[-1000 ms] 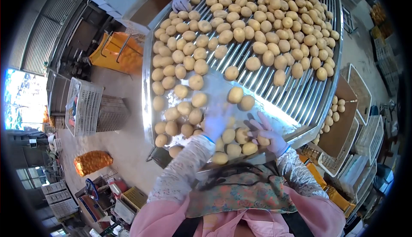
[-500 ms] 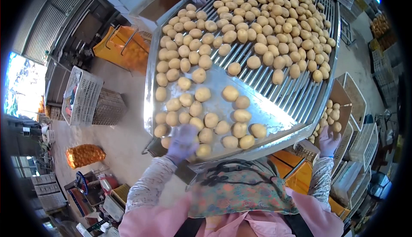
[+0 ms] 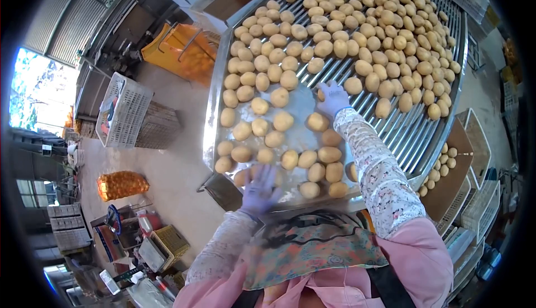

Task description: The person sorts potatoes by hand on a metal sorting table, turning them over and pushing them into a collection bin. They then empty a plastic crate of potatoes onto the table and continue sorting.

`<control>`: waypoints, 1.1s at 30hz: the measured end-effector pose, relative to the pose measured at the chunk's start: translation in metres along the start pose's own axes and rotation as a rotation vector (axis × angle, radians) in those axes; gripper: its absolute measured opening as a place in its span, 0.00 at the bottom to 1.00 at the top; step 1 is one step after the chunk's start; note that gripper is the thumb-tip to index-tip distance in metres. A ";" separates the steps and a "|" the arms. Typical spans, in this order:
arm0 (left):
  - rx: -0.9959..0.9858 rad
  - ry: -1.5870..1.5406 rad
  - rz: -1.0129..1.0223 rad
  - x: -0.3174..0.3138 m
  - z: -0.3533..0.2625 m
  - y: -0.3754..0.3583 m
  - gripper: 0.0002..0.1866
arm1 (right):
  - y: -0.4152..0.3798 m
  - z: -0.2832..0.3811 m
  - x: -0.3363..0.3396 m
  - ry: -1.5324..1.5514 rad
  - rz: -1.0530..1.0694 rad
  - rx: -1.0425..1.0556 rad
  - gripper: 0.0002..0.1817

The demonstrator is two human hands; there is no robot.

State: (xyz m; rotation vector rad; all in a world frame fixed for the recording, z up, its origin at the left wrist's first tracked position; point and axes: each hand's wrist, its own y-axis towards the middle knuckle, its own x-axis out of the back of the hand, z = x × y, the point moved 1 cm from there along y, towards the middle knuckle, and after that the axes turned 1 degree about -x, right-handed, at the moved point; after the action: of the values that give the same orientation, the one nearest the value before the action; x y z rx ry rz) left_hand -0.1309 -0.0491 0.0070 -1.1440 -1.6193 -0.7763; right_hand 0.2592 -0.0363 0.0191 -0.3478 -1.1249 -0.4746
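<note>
Many potatoes [image 3: 385, 44] lie on a metal sorting table [image 3: 410, 135], with slats on the right and a smooth plate at the left front. Gloved in light purple, my left hand [image 3: 261, 189] is spread at the near edge of the plate, its fingertips over potatoes in the front row. My right hand [image 3: 334, 98], in the same kind of glove, reaches to where the plate meets the slats. Its fingers are on a single potato [image 3: 320, 95], which is partly hidden by them.
Right of the table stands a cardboard box [image 3: 456, 169] with potatoes, beside stacked crates [image 3: 478, 191]. White crates [image 3: 125, 110] and a full net sack [image 3: 121, 186] are on the floor at left. An orange holder [image 3: 177, 51] stands behind.
My right hand has moved from the box at the right to the middle of the table. Several front potatoes have shifted, and the view has turned. The other person's hands are out of view.
</note>
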 end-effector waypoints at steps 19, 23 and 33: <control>0.000 -0.212 0.402 0.000 -0.047 0.215 0.29 | -0.243 -0.116 -0.010 0.886 0.143 -0.382 0.21; 0.265 -0.604 0.201 -0.002 -0.057 0.208 0.32 | -0.275 -0.099 -0.007 0.855 0.199 -0.246 0.25; -0.575 -0.171 -0.230 -0.011 -0.139 0.107 0.29 | -0.297 -0.061 0.036 1.753 -0.255 -0.634 0.21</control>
State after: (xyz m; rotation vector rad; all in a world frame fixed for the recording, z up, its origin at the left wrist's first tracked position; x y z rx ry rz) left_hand 0.0182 -0.1371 0.0390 -1.4665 -1.7422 -1.3874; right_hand 0.1626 -0.3253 0.0365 -0.1940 0.7269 -1.0375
